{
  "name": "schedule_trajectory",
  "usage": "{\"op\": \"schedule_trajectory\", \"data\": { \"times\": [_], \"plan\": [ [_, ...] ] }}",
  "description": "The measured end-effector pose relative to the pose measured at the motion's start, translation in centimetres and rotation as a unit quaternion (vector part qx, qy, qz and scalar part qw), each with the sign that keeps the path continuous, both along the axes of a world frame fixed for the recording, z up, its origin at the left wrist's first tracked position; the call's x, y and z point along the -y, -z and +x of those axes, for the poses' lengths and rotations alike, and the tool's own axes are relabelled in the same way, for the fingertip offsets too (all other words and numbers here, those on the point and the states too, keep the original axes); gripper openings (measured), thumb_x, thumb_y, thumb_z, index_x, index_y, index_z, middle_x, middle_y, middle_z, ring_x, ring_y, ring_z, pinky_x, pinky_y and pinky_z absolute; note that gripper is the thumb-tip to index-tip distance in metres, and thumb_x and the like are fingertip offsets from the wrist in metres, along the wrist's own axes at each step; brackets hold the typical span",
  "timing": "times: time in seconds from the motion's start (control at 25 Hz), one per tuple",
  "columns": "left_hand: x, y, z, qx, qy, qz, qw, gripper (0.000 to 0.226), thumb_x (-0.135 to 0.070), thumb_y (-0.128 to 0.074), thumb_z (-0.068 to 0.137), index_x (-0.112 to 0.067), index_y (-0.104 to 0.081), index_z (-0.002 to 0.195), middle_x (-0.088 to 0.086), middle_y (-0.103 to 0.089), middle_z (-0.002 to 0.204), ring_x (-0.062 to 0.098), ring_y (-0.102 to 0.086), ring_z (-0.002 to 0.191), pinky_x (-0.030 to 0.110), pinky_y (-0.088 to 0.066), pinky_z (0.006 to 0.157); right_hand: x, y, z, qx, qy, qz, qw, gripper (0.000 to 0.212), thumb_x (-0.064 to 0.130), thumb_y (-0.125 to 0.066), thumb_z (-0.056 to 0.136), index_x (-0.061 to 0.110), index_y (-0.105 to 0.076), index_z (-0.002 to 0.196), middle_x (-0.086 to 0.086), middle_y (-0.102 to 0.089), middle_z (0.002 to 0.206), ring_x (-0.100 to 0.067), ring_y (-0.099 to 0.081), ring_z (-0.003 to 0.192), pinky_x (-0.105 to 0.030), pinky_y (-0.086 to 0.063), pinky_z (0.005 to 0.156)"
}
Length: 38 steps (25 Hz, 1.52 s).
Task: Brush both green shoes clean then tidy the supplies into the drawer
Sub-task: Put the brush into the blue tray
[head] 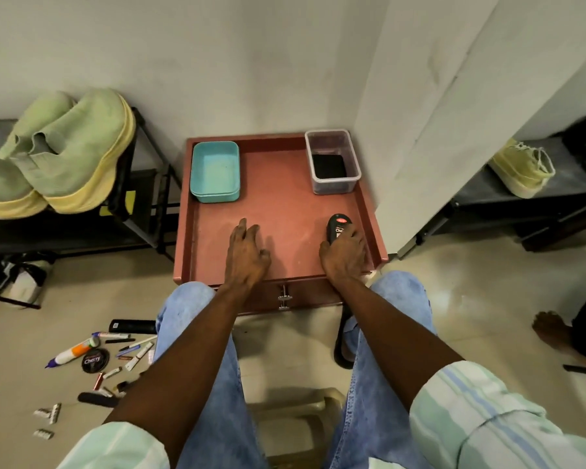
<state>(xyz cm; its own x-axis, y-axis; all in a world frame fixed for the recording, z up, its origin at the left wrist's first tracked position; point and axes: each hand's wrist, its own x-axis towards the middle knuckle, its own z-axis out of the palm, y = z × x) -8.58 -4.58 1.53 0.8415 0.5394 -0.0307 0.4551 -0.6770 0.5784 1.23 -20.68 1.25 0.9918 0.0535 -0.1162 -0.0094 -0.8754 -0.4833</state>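
Open red-brown drawer, pulled out toward the seated person, whose knees in blue jeans flank its front. Pair of green shoes with yellow soles, standing side by side on a black rack to the left of the drawer, well apart from both hands. Teal tray in the drawer's far left corner; clear plastic box with a dark object inside in the far right corner. Left hand, inside the drawer near its front, fingers loosely spread and pointing toward the back, holding nothing; whether it touches the drawer floor cannot be told. Right hand, near the drawer's right wall, fingers curled over the near end of a black polish bottle, which lies on the drawer floor and points away from the person. On the floor to the left of the knees: round black polish tin, a black brush, a white glue bottle, and scattered pens and small items.
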Motion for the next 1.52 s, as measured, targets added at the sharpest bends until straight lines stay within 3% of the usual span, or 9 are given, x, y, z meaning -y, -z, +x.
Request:
{"op": "schedule_trajectory", "data": {
  "times": [0.28, 0.48, 0.72, 0.96, 1.16, 1.32, 1.52],
  "plan": [
    [-7.0, -2.3, -0.6, 0.128, -0.192, -0.051, 0.972, 0.047, -0.011, -0.059, 0.087, -0.005, -0.055, 0.133, 0.013, -0.039, 0.15, 0.024, -0.034, 0.14, 0.019, -0.022, 0.109, -9.8, -2.9, -0.4, 0.043, -0.135, 0.089, 0.986, 0.058, 0.035, -0.067, 0.082, 0.003, -0.043, 0.123, -0.019, -0.056, 0.115, -0.036, -0.057, 0.1, -0.039, -0.048, 0.079],
    [-12.1, -1.9, 0.4, 0.156, -0.256, -0.054, 0.952, 0.04, -0.009, -0.055, 0.089, -0.005, -0.059, 0.128, 0.011, -0.039, 0.15, 0.022, -0.032, 0.141, 0.024, -0.022, 0.112, -20.1, -4.1, 2.6, 0.04, -0.202, 0.123, 0.971, 0.061, 0.037, -0.063, 0.082, 0.007, -0.044, 0.131, -0.02, -0.053, 0.119, -0.036, -0.054, 0.106, -0.039, -0.047, 0.085],
    [-14.8, -1.1, 3.0, 0.169, -0.271, -0.072, 0.945, 0.039, -0.007, -0.055, 0.09, -0.005, -0.058, 0.129, 0.011, -0.036, 0.152, 0.022, -0.029, 0.143, 0.029, -0.025, 0.113, -28.1, -2.0, 5.7, 0.024, -0.246, 0.083, 0.965, 0.05, 0.032, -0.061, 0.084, 0.013, -0.048, 0.128, -0.02, -0.051, 0.122, -0.036, -0.053, 0.109, -0.036, -0.045, 0.086],
    [-15.5, -0.6, 3.5, 0.154, -0.292, -0.089, 0.94, 0.035, -0.009, -0.055, 0.091, -0.008, -0.06, 0.125, 0.008, -0.032, 0.154, 0.021, -0.025, 0.145, 0.032, -0.024, 0.113, -31.3, 0.5, 6.7, 0.043, -0.274, 0.03, 0.96, 0.044, 0.033, -0.06, 0.088, 0.012, -0.048, 0.124, -0.021, -0.054, 0.12, -0.036, -0.053, 0.108, -0.04, -0.045, 0.086],
    [-15.5, -0.7, 3.7, 0.132, -0.291, -0.091, 0.943, 0.037, -0.007, -0.055, 0.09, -0.007, -0.059, 0.127, 0.01, -0.029, 0.155, 0.022, -0.023, 0.146, 0.027, -0.021, 0.112, -31.1, 1.1, 6.4, 0.033, -0.28, 0.065, 0.957, 0.043, 0.039, -0.049, 0.097, 0.013, -0.046, 0.131, -0.023, -0.047, 0.122, -0.04, -0.049, 0.111, -0.042, -0.043, 0.09],
    [-15.2, -0.9, 3.7, 0.123, -0.298, -0.102, 0.941, 0.036, -0.007, -0.054, 0.091, -0.007, -0.059, 0.127, 0.01, -0.03, 0.155, 0.022, -0.022, 0.146, 0.029, -0.022, 0.113, -30.4, 1.3, 5.9, 0.056, -0.304, 0.06, 0.949, 0.035, 0.026, -0.045, 0.098, 0.008, -0.05, 0.127, -0.024, -0.051, 0.119, -0.041, -0.051, 0.105, -0.043, -0.041, 0.09],
    [-14.8, -0.8, 3.6, 0.126, -0.293, -0.098, 0.943, 0.036, -0.003, -0.054, 0.089, -0.005, -0.062, 0.124, 0.013, -0.037, 0.151, 0.022, -0.029, 0.143, 0.032, -0.026, 0.114, -28.6, 1.2, 5.8, 0.071, -0.347, 0.022, 0.935, 0.041, 0.014, -0.047, 0.088, 0.011, -0.053, 0.129, -0.022, -0.051, 0.117, -0.038, -0.048, 0.107, -0.042, -0.042, 0.09]
  ]
}}
